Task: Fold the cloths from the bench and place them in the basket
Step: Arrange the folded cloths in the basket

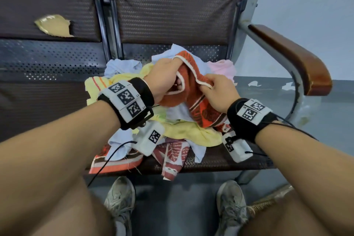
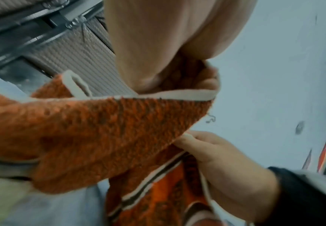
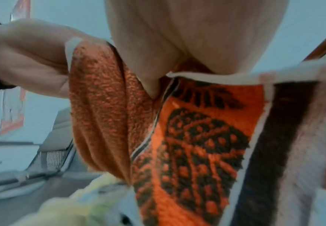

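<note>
An orange cloth (image 1: 193, 90) with a white hem is held up over the pile of cloths (image 1: 178, 132) that covers the seat of the surface (image 1: 57, 59), its lower part with a dark leaf pattern hanging down into the pile toward 6 o'clock. The left hand (image 1: 164, 78) grips the cloth at its top edge, at about 11 o'clock on the cloth, fingers curled into the fabric with the hem running over them; in the left wrist view the left hand (image 2: 158, 45) shows its thumb and fingers closed on the hem of the orange cloth (image 2: 100, 130). The right hand (image 1: 220, 92) pinches the same hem lower down, at about 3 o'clock on the cloth, thumb and fingers closed on the white edge; the right wrist view shows the right hand (image 3: 187, 38) clamped on the hem where the patterned face of the orange cloth (image 3: 197, 137) hangs below it. The two hands are near each other, with a slack curve of hem between them. The pile under them holds yellow, pale blue, pink and other orange patterned cloths, spilling to the front edge of the seat at 6 o'clock. A wooden armrest (image 1: 291, 59) stands at 3 o'clock of the pile.
</note>
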The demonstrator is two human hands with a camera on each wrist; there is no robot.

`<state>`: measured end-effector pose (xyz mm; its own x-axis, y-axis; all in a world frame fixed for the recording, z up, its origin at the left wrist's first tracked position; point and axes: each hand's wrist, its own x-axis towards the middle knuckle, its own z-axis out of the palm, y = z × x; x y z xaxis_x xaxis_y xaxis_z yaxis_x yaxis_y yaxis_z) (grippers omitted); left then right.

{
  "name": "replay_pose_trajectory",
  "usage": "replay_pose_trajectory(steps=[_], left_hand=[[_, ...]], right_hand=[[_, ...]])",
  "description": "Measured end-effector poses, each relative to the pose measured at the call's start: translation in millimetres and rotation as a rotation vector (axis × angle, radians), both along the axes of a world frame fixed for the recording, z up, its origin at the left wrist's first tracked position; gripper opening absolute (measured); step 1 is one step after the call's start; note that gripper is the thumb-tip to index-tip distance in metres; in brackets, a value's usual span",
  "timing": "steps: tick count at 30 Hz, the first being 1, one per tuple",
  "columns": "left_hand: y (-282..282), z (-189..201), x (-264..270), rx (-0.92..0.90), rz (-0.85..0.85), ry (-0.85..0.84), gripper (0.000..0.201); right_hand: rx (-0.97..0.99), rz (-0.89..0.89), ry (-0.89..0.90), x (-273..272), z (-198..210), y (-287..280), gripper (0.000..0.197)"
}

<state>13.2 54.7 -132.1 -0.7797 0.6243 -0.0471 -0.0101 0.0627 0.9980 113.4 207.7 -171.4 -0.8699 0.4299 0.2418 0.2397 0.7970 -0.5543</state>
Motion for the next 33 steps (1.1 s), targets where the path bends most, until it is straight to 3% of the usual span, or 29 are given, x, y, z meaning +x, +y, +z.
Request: replay_pose_trajectory(steps=[3,6,7,11,13,17,19,21,24,27,29,31,33], left_hand=[[-5,8,1,-0.058,0.047,0.008,0.03],[-15,-4,-9,-0.426,0.022,0.321,0.022],[-18,-10,-10,-0.549,-0.02,0.411,0.022],[-26,-27,-12,-0.62,-0.005,0.327,0.033],[-23,-24,-9,-0.483,0.021,0.175,0.028],[-12,4,6,0.068,0.184,-0.296,0.016],[-9,15,13,0.176,0.172,-0.41,0.022],[-11,21,21,0.183,0.094,-0.431,0.025],[-12,27,34,0.23,-0.042,-0.459,0.028],[-11,30,44,0.249,-0.146,-0.483,0.029],[-12,32,46,0.232,-0.221,-0.461,0.032],[-14,32,40,0.223,-0.206,-0.408,0.031],[-16,29,27,0.236,-0.06,-0.355,0.028]], right_hand=[[-0.144,-0.03,0.109,0,13,-6,0.04],[-0.304,-0.109,0.233,6,23,-6,0.057],[-0.312,-0.113,0.251,10,26,-5,0.055],[-0.111,0.012,0.256,26,33,-4,0.025],[-0.064,0.098,0.243,35,34,-8,0.029],[-0.072,0.301,0.144,42,35,-20,0.024],[-0.019,0.39,0.033,43,36,-24,0.027],[0.052,0.404,-0.108,43,36,-29,0.037],[0.021,0.264,-0.199,43,31,-33,0.03],[-0.153,0.166,-0.118,36,26,-42,0.038],[-0.191,0.138,-0.046,27,21,-45,0.024],[-0.244,0.071,-0.028,18,15,-42,0.024],[-0.373,-0.005,-0.001,14,14,-36,0.029]])
